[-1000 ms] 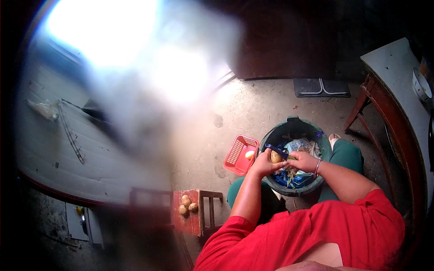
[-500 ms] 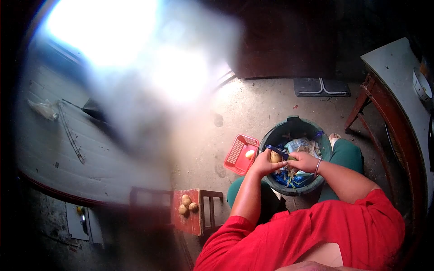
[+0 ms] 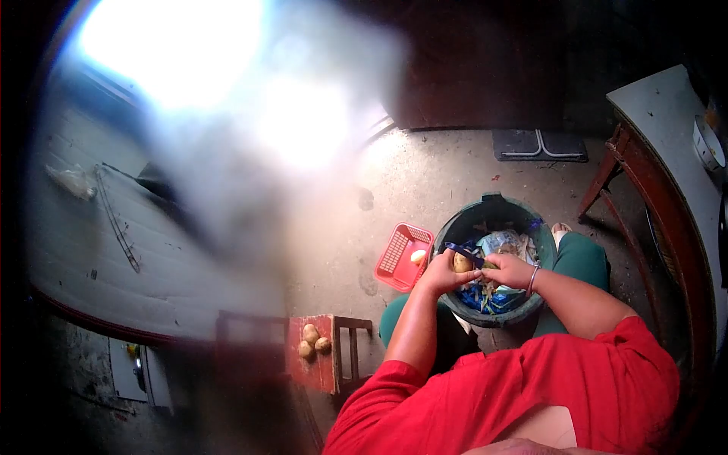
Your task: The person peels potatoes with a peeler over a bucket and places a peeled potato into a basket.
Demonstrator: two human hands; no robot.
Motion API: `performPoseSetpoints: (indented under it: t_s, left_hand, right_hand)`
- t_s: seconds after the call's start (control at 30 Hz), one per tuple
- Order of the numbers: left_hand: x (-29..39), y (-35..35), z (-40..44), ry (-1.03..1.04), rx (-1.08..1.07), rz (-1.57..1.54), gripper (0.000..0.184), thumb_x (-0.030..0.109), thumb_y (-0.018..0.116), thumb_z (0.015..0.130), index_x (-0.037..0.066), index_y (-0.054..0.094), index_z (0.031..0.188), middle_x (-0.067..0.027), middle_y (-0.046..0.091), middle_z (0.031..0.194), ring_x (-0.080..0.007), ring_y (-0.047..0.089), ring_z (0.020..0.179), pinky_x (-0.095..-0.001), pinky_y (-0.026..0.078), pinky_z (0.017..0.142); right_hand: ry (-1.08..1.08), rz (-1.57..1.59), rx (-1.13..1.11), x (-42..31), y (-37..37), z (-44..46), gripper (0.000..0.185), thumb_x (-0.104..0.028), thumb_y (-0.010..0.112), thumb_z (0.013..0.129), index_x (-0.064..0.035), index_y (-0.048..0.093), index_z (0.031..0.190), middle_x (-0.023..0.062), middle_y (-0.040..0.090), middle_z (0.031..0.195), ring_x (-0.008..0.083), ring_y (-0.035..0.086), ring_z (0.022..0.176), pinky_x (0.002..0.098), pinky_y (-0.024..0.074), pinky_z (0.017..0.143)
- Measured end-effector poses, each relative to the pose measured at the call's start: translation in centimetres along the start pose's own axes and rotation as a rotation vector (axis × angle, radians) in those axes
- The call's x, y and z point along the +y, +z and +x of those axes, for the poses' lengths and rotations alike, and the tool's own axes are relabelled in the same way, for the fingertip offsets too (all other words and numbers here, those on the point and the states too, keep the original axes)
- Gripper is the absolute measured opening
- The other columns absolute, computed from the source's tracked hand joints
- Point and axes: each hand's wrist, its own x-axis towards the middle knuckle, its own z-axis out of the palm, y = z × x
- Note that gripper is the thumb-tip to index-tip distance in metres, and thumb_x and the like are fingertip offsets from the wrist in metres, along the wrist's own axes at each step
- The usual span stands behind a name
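Over a dark green bucket, my left hand is closed around a potato. My right hand, with a bracelet at the wrist, grips a dark blue peeler that lies across the top of the potato. Both hands are close together, their thumbs almost meeting. Peelings and crumpled plastic bags fill the bucket below them. To the left of the bucket, a red plastic basket holds a pale peeled piece.
Several unpeeled potatoes sit on a small red stool to the left. A table with a white top stands at the right, bearing a white bowl. A dark flat folded item lies on the floor ahead. Glare blurs the upper left.
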Motion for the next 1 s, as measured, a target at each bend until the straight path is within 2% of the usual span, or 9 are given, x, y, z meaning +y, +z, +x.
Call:
performPoseSetpoints:
  t_s: [0.63,0.7,1.0]
  left_hand:
    - [0.3,0.0,-0.2,-0.009,-0.007,0.000,0.074,0.051,0.081,0.061,-0.001,0.054,0.107,-0.0201,0.065,0.093,-0.0302,0.065,0.089,-0.0372,0.050,0.077]
    - [0.1,0.0,-0.1,-0.009,-0.008,-0.005,0.074,0.051,0.081,0.061,-0.001,0.054,0.107,-0.0200,0.065,0.094,-0.0303,0.065,0.089,-0.0372,0.050,0.077]
    - [-0.1,0.1,-0.1,-0.007,-0.015,-0.005,0.075,0.050,0.082,0.060,0.000,0.054,0.108,-0.0197,0.065,0.094,-0.0306,0.064,0.089,-0.0368,0.050,0.078]
  right_hand:
    - [-0.008,-0.118,0.020,0.1,0.0,0.0,0.020,-0.024,0.058,0.091,-0.0048,0.058,0.097,-0.0005,0.059,0.077,0.0069,0.054,0.067,0.0236,0.0461,0.061]
    - [-0.070,-0.091,0.049,0.5,0.2,0.2,0.021,-0.025,0.058,0.090,-0.0037,0.055,0.089,0.0043,0.060,0.072,0.0107,0.057,0.061,0.0282,0.0472,0.055]
    - [-0.049,-0.124,0.051,0.1,0.2,0.0,0.020,-0.024,0.058,0.089,-0.0038,0.055,0.090,0.0050,0.060,0.073,0.0120,0.057,0.063,0.0292,0.0471,0.058]
